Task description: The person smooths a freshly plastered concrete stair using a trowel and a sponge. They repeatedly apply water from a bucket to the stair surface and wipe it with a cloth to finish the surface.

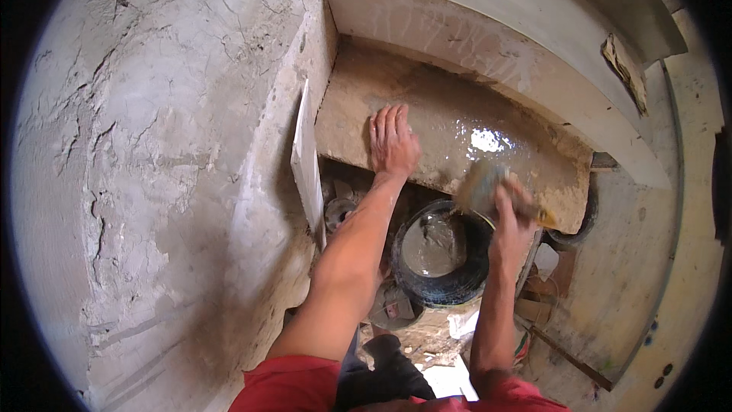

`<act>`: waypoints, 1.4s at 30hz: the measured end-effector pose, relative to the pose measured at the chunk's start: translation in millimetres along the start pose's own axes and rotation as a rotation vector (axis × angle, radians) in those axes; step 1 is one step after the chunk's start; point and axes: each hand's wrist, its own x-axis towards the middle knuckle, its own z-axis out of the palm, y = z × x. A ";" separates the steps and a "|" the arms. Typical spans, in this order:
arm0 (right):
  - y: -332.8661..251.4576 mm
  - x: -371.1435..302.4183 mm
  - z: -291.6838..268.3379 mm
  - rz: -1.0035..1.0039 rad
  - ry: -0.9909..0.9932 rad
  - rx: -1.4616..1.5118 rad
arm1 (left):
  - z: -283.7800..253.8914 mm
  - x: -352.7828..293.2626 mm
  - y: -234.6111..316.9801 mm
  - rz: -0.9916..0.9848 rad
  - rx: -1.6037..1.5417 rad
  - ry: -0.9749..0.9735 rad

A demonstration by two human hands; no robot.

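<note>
My left hand [394,141] lies on the brown, damp step slab [427,95], fingers stretched out toward the back, holding nothing. In my right hand [512,210] is a flat tool [480,187] with a wide grey-blue head and a yellow handle end; motion smears it, so its exact kind does not show. It is above the slab's front edge, beside a shiny wet patch. Below it stands a black bucket [444,294] with wet grey cement mix [435,248] inside. The tool's lower side overlaps the bucket's rim in view; whether they touch I cannot tell.
A rough, cracked plaster wall [168,130] rises on the left. A thin pale board [306,160] leans at the slab's left front corner. Behind the slab stands a pale riser [457,34]. Boards and debris [545,290] lie at the right below.
</note>
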 end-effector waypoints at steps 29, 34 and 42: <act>169.8 -99.5 -75.8 0.047 -0.037 -0.664 | 8.4 6.4 -2.9 0.061 0.171 -0.198; 214.2 -94.2 -61.0 0.133 -0.066 -0.868 | 4.2 9.4 2.3 0.058 0.209 -0.279; 61.1 -10.5 -63.0 0.367 0.092 0.120 | -2.7 14.2 11.5 0.074 0.297 -0.348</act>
